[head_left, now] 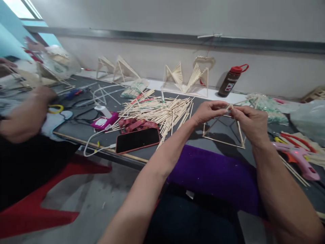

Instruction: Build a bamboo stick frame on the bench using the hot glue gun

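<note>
A small frame of thin wooden sticks [223, 142] stands on the dark table at the right, its square base resting on the tabletop. At its top corner my left hand [211, 111] pinches the joint of the sticks from the left. My right hand [251, 121] pinches the same joint from the right, the fingertips of both hands nearly touching. A purple cloth [213, 174] lies at the table edge below the frame. Left of my hands spreads a pile of loose wooden sticks [162, 113].
A pink glue gun [301, 157] and red-handled pliers [298, 139] lie at the right. A brown bottle [229, 83] and finished stick models [186, 79] stand at the back. A phone [137, 140] lies left; another person's arm [25, 113] is at the far left.
</note>
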A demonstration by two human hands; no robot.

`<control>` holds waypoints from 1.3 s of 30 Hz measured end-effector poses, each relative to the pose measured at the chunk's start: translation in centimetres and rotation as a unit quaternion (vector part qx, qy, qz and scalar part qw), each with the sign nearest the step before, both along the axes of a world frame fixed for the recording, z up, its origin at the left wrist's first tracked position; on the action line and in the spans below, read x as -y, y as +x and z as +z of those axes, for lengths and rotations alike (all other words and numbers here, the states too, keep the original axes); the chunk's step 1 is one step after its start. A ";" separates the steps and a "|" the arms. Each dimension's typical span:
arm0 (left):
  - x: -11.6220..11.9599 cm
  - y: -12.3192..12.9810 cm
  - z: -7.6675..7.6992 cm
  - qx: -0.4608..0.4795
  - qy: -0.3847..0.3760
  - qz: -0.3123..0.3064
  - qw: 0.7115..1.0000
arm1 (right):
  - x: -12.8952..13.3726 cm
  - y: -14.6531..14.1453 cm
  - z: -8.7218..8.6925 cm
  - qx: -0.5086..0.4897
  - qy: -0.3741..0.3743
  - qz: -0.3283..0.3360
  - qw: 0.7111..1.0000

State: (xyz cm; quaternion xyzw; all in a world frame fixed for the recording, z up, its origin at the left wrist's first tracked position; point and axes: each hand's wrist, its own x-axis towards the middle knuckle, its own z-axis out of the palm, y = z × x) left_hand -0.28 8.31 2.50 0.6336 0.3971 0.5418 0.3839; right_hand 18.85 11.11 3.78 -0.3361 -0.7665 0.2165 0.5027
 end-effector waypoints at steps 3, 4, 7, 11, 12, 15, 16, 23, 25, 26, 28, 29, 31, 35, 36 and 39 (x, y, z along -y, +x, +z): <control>0.0 0.1 0.2 0.002 -0.005 0.000 1.000 | 0.0 0.0 0.1 0.008 0.015 -0.006 1.000; 0.0 0.2 0.3 0.006 -0.005 0.005 1.000 | 0.0 -0.1 0.1 0.011 0.018 -0.005 1.000; -0.1 0.2 0.6 0.003 0.002 0.020 1.000 | 0.0 -0.3 0.3 0.010 0.023 0.006 1.000; -0.2 -0.2 0.7 -0.020 0.004 0.039 0.999 | -0.4 -0.5 0.2 0.001 0.025 0.033 0.999; -0.2 -0.2 0.7 -0.021 0.004 0.039 0.999 | -0.5 -0.5 0.2 0.002 0.020 0.035 0.999; -0.2 -0.2 0.8 -0.012 0.005 0.042 0.999 | -0.5 -0.6 0.1 0.001 0.003 0.038 0.999; -0.2 -0.2 0.8 -0.010 0.005 0.044 0.999 | -0.4 -0.6 0.1 0.000 0.000 0.041 0.999; -0.2 -0.2 1.0 -0.016 -0.004 0.052 0.999 | -0.5 -0.6 0.0 0.001 -0.006 0.047 0.999; -0.2 -0.3 1.0 -0.019 -0.003 0.051 0.999 | -0.6 -0.6 0.0 -0.003 -0.007 0.052 0.999; -0.2 -0.3 1.0 -0.019 -0.002 0.051 0.999 | -0.6 -0.6 -0.1 -0.005 -0.006 0.053 0.999; -0.3 -0.3 0.9 -0.019 -0.004 0.050 0.999 | -0.7 -0.6 -0.1 -0.008 -0.003 0.056 0.998; -0.4 -0.3 0.8 -0.019 -0.004 0.049 0.999 | -0.7 -0.6 -0.1 -0.010 -0.001 0.057 0.998; -0.5 -0.4 0.6 -0.016 -0.004 0.047 0.999 | -0.7 -0.6 -0.1 -0.009 -0.003 0.056 0.998; -0.6 -0.3 0.4 -0.018 0.007 0.055 0.998 | -0.8 -0.5 -0.1 0.001 -0.002 0.049 0.999; -0.6 -0.2 0.5 -0.020 0.011 0.056 0.998 | -0.8 -0.5 -0.1 0.002 0.002 0.048 0.999; -0.5 -0.1 0.6 -0.017 0.023 0.056 0.998 | -1.0 -0.4 -0.1 0.009 0.008 0.041 0.999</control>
